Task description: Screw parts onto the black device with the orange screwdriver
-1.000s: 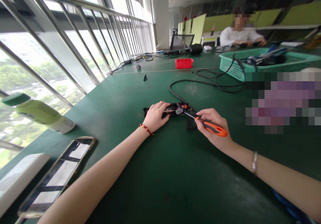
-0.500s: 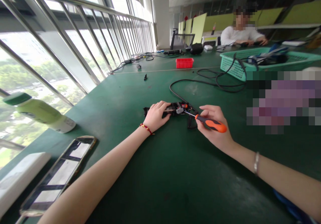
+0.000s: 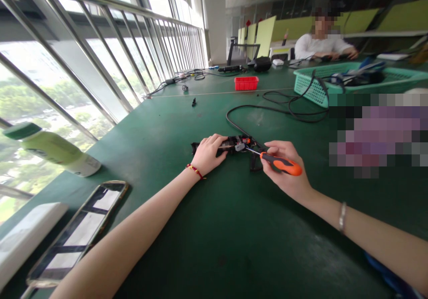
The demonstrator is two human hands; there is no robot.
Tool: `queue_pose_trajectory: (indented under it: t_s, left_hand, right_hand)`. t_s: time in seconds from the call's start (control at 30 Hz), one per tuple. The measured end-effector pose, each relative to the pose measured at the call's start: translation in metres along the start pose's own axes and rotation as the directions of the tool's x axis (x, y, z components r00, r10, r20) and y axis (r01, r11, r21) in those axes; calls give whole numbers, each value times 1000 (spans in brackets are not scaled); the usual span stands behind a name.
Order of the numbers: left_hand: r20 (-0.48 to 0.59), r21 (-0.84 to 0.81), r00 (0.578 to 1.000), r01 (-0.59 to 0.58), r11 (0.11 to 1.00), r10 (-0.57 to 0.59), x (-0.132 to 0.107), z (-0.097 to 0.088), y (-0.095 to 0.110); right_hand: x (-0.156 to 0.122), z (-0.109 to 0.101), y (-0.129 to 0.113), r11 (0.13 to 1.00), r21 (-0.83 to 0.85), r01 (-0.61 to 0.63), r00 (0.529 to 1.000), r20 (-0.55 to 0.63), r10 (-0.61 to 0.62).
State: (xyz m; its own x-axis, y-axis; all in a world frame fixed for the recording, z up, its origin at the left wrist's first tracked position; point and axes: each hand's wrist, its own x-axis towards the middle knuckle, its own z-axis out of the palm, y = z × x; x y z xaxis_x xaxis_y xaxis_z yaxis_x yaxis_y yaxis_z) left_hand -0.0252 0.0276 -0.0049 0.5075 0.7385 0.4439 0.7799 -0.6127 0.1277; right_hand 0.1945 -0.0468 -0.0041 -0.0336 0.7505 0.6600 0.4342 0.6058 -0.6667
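Note:
My left hand (image 3: 209, 155) is wrapped over a black corded device (image 3: 230, 143) lying on the green table, gripping its left part. The device's casing looks opened, with a grey block and orange-red parts showing inside. Between the fingers of my right hand (image 3: 284, 174) is a screwdriver (image 3: 282, 163) with an orange and black handle. Its metal shaft points left into the device, beside the grey block; the tip's exact contact is too small to tell. A black piece (image 3: 256, 162) juts out toward me below the device's right end.
A black cable (image 3: 245, 107) loops from the device toward a green basket (image 3: 309, 87) of tools. A red bin (image 3: 246, 83) stands further back. On the left are a bottle (image 3: 53, 149), a phone (image 3: 83, 230) and a white box (image 3: 30, 241). A person (image 3: 319, 44) sits across the table.

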Motion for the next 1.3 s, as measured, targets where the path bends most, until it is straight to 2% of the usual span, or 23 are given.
queue_pose_trajectory:
  t_s: [0.1, 0.2, 0.43, 0.63, 0.87, 1.03, 1.13, 1.3]
  left_hand:
    - [-1, -1, 1000, -1, 1000, 1, 0, 0, 0]
    - [-2, 3, 1000, -6, 1000, 6, 0, 0, 0]
    - [-5, 6, 1000, -10, 1000, 10, -1, 0, 0]
    - [-2, 3, 1000, -6, 1000, 6, 0, -1, 0]
    - [5, -4, 1000, -1, 1000, 1, 0, -1, 0]
    - [5, -9, 1000, -3, 1000, 3, -1, -1, 0]
    - [6, -7, 1000, -2, 1000, 2, 0, -1, 0]
    - [1, -1, 1000, -5, 1000, 5, 0, 0, 0]
  right_hand:
    - [0, -2, -2, 997, -81, 4, 998, 57, 1]
    - [1, -3, -4, 997, -75, -11, 994, 104, 19]
    - [2, -1, -6, 1000, 12, -16, 1000, 6, 16]
    - [2, -3, -3, 996, -91, 1, 997, 78, 6]
    - [2, -2, 0, 999, 9, -39, 998, 50, 39]
    - [2, -5, 0, 995, -104, -12, 996, 82, 21]
    - [2, -4, -1, 992, -122, 10, 998, 66, -2]
    - [1, -1, -3, 1000, -14, 20, 1000, -22, -20]
